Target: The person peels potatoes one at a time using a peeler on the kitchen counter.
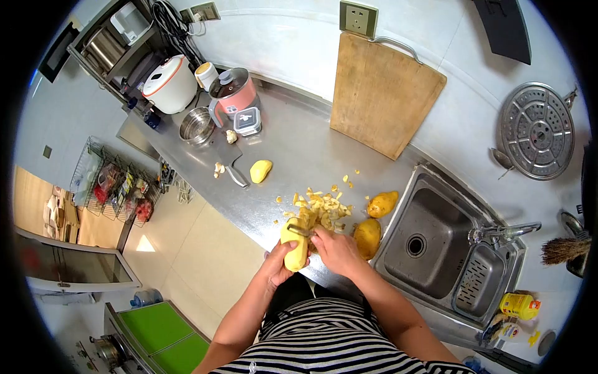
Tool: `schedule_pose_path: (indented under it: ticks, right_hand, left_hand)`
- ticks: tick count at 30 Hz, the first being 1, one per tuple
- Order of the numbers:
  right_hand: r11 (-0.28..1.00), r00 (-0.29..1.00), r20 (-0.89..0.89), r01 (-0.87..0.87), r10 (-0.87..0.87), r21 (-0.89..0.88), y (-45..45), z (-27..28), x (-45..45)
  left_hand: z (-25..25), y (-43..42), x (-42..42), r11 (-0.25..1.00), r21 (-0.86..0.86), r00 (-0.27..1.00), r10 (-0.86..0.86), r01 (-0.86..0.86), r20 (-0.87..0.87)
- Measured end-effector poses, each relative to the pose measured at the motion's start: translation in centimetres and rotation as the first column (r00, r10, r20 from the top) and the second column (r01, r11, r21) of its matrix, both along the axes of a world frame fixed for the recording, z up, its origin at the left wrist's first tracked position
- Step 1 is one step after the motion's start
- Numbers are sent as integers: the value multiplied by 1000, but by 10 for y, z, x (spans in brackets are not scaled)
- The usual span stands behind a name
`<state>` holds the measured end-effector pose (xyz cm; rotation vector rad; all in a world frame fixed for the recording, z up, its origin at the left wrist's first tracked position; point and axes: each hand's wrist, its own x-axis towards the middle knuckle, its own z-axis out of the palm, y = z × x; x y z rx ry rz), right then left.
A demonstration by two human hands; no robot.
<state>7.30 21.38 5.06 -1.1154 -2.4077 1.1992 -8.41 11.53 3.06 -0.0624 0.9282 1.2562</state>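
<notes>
My left hand [280,262] is wrapped round a mostly peeled potato [294,252] at the counter's front edge. In my right hand [335,249] is a peeler [299,230], its head lying against the upper part of that potato. Just beyond lies a heap of potato peelings [324,207] on the steel counter. Two unpeeled potatoes, one nearer [367,238] and one farther [382,204], rest to the right of the heap. A peeled potato [261,171] lies farther left, beside a knife [237,174].
A sink [423,218] with a tap [504,232] is on the right. A wooden cutting board [383,93] leans on the wall. At the back left stand a rice cooker [169,86], a pink pot [233,93], a steel bowl [197,126] and a lidded container [248,121], with garlic [232,136] nearby.
</notes>
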Motion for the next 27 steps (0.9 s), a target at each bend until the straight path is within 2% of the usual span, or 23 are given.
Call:
schedule_pose_path:
  ticks: [2,3,5,6,9,13,16,17,19,21,23,27]
  right_hand:
    - [989,993,85,-91,82,116,-2,7,2]
    - [989,993,85,-90,80,116,1,3,1]
    - [1000,983,180,23,-27,20,18,-15,-6]
    - [984,964,221,166,-149,-62,24,-27,-9]
    - [985,974,202,128,-103,-113,40,-53,-4]
    - [989,990,126,77,-61,-127,27,-34,3]
    - [998,995,98,-4,11,-69,4,3,4]
    - [998,995,101,1,6,-69,-1,3,3]
    - [995,999,43,-18,14,96,-6,3,1]
    - [998,999,49,-7,4,58,10,-21,-4]
    - [979,972,166,182,-164,-94,28,-40,-9]
    - [981,979,167,139,-115,-138,32,-22,-1]
  left_hand:
    - [0,1,-4,1000,7,999,-20,20,-50]
    - [1,0,-6,1000,7,998,-22,22,-50]
    - [5,0,-7,992,17,984,-121,124,-130]
    - [7,-2,-5,988,47,980,-140,148,-143]
    - [13,-2,-3,978,91,971,-173,190,-165]
    - [1,-3,-9,993,68,993,-87,93,-86]
    - [-12,-4,-15,998,59,996,-17,12,86]
    - [-15,-4,-16,998,59,996,-22,17,89]
    - [-6,-2,-12,997,77,995,-31,24,95]
    - [-12,-3,-11,997,71,995,-35,28,98]
    - [-12,-2,-12,978,175,993,-115,116,-12]
    - [3,-5,-9,974,169,984,-131,150,-121]
